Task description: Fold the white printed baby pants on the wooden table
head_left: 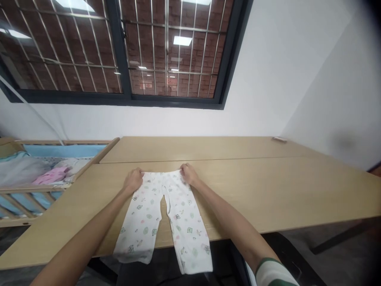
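Observation:
A pair of small white baby trousers (162,214) with a green and pink print lies flat on the wooden table (268,186), waistband away from me, legs hanging over the near edge. My left hand (133,179) pinches the left corner of the waistband. My right hand (188,174) pinches the right corner. Both hands are closed on the fabric.
A wooden cot (53,167) with blue lining stands at the left, holding pink (50,176) and grey clothes. A small flat object (279,139) lies at the table's far right edge. White walls and a dark-framed window (125,51) are behind.

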`<control>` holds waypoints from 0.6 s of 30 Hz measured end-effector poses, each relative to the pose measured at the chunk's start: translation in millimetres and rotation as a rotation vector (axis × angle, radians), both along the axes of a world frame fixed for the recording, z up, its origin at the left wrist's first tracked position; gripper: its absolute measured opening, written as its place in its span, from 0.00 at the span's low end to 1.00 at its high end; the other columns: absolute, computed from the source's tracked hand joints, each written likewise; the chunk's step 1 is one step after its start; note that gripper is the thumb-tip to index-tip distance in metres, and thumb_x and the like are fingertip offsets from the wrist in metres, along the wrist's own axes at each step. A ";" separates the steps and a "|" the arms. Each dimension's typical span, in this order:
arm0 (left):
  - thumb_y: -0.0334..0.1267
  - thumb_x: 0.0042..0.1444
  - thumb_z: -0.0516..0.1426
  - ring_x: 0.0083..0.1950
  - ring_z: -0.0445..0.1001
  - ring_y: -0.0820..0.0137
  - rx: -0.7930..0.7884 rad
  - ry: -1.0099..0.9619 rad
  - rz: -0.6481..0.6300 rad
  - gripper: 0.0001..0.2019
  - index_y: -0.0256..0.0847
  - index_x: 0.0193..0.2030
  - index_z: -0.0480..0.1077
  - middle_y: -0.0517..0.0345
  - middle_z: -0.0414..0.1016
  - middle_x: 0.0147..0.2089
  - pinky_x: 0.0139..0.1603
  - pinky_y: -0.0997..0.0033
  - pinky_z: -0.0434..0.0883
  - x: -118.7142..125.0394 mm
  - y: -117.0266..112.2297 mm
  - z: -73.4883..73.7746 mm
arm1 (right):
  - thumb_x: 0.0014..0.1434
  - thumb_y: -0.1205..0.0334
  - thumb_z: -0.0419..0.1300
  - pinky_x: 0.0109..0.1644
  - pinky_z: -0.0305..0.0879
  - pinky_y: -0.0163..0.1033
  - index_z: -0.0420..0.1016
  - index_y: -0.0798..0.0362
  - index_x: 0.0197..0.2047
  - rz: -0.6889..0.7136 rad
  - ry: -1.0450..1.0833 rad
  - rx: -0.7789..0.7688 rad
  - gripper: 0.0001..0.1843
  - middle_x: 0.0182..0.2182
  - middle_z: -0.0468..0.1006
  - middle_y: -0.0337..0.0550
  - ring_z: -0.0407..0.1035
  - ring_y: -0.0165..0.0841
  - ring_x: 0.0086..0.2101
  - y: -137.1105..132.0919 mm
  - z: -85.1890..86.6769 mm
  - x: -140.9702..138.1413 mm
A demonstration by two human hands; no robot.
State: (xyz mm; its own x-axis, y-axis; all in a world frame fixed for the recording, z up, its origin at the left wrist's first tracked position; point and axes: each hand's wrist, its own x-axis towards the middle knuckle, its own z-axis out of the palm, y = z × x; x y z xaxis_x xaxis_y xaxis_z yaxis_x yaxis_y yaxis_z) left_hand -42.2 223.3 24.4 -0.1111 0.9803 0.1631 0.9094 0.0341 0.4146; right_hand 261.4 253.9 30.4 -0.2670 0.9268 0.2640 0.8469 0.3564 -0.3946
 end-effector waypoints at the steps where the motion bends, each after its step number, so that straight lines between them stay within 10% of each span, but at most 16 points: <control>1: 0.36 0.66 0.49 0.51 0.75 0.57 -0.004 0.020 0.015 0.12 0.37 0.48 0.72 0.42 0.78 0.49 0.47 0.65 0.67 3.1 7.3 -5.7 | 0.66 0.72 0.53 0.49 0.58 0.37 0.73 0.59 0.48 -0.015 -0.016 -0.003 0.11 0.48 0.75 0.52 0.65 0.36 0.48 6.0 -5.8 -0.6; 18: 0.34 0.69 0.42 0.58 0.71 0.53 -0.018 0.153 0.088 0.18 0.35 0.56 0.69 0.37 0.73 0.55 0.55 0.58 0.66 33.0 85.7 -5.3 | 0.70 0.65 0.49 0.58 0.53 0.47 0.69 0.52 0.55 -0.133 -0.101 -0.021 0.14 0.54 0.71 0.54 0.63 0.43 0.55 107.1 -32.1 -0.9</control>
State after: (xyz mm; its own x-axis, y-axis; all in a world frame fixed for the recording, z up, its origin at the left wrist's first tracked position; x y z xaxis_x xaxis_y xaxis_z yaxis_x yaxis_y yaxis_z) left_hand -9.2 309.0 19.1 -0.1717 0.9709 0.1668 0.9551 0.1225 0.2698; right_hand 260.5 361.0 -1.7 -0.1654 0.9609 0.2220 0.9220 0.2306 -0.3111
